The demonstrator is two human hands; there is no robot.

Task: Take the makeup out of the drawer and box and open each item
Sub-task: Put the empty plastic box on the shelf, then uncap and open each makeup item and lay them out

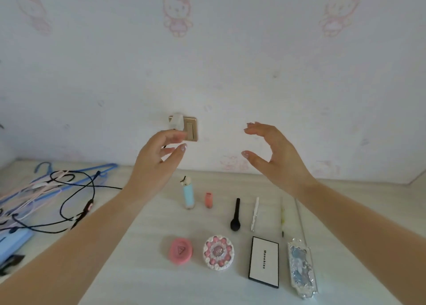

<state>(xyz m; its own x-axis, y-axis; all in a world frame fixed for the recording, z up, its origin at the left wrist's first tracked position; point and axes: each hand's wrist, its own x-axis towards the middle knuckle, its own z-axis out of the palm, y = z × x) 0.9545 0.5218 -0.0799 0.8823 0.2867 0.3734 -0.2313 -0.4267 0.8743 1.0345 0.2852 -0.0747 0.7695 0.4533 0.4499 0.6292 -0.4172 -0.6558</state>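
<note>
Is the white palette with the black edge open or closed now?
Closed. The white palette lies flat on the table, its printed lid facing up; no pans or mirror show.

Pale wall (299, 74) with faint pink cartoon-cat print; gold switch plate (190, 129) mounted low; light wood-grain desk (138, 247) abutting it.

The pale whitish counter (143, 270) carried a round solid-pink compact (180, 250) marked with a darker triangle, and a round white compact (218, 253) ringed with pink dots around a pink centre. A flat white rectangular palette (264, 261) had a black edge and black lettering. A silvery ornate case (301, 267) showed pale blue patches. A light-blue tube (188, 195) stood near a small coral-pink tube (208, 200), a black brush (235, 215) and a slim white stick (255, 213). The white wall (253, 63) bore faint pink cartoon cats.
</note>
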